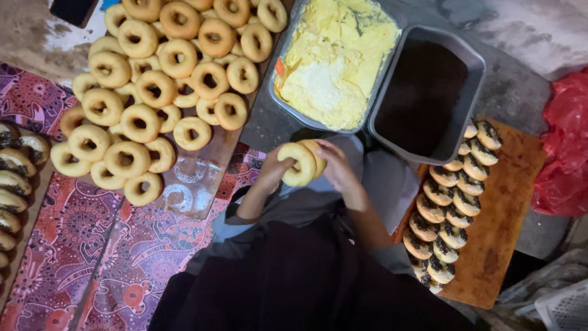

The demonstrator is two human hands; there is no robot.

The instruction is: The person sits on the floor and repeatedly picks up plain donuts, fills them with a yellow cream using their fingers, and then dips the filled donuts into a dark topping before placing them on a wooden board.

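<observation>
Doughnut (298, 163), plain and ring-shaped, sits clasped between left hand (269, 171) and right hand (337, 167). Trays of yellow cream (334, 58) and chocolate sprinkles (422, 95) lie just beyond.

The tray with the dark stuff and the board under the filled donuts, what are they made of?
The dark tray looks like metal: thin grey walls, rounded corners and a dull sheen. The board under the filled donuts looks like bare wood: orange-brown, matte, with darker stains.
</observation>
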